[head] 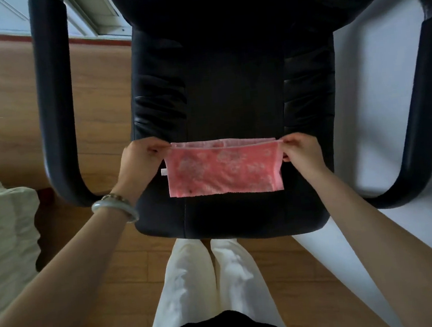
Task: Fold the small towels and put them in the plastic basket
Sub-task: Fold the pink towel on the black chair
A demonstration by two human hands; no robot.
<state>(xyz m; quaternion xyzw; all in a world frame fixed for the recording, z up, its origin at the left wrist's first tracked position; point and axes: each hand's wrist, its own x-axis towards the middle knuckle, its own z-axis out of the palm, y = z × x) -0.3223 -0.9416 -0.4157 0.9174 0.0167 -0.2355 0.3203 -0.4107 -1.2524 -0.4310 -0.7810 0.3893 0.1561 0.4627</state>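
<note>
A small pink towel (223,170) with a pale flower pattern and a white tag on its left side is folded over and held just above the seat of a black chair (229,96). My left hand (140,160) pinches its upper left corner. My right hand (300,150) pinches its upper right corner. The towel's top edge is stretched straight between the two hands and its doubled layers hang down toward me. No plastic basket is in view.
The chair's black armrests (55,99) curve down on both sides of the seat. A pale green cloth (5,236) lies at the left edge. The floor is wood, with a white surface (377,95) at the right. My legs in white trousers stand before the seat.
</note>
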